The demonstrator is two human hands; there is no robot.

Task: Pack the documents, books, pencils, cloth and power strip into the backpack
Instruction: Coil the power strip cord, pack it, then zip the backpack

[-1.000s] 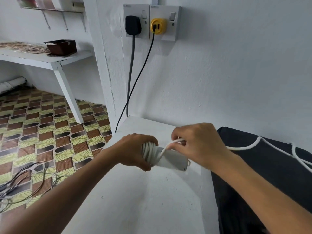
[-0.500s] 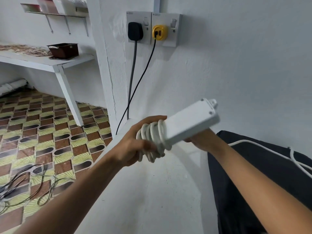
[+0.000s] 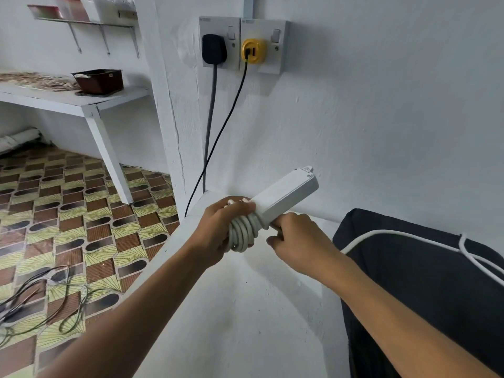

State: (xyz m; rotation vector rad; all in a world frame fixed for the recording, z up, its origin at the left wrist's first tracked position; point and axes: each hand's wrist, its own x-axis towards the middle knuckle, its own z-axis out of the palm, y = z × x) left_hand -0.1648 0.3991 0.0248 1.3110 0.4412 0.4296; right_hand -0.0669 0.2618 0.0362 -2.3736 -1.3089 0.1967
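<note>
Power strip (image 3: 283, 197) sits mid-frame, raised off the table (image 3: 245, 323), free end tilted toward upper right near the wall. We judge we hold it up so the cord can pass round it freely. Largest first: backpack (image 3: 425, 282), dark, lower right, lying on the table against the wall; whether its mouth is open we cannot tell. The loose cord (image 3: 409, 236) trails across the backpack's top toward the right edge, so slack is left to wind. Table's left edge runs diagonally from center to bottom; beyond it the patterned floor, open room on that side. Wall close behind the strip, little room there. Left hand (image 3: 218, 236) is clenched around the strip's near end and the cord coils (image 3: 242, 236), pinning the loops so they don't slip. Right hand (image 3: 297, 241), just right of the coils, has fingers curled, seemingly pinching the cord where it leaves the coil; the pinch itself is hidden. Two plugs (image 3: 231, 50) top center, not ours.
</note>
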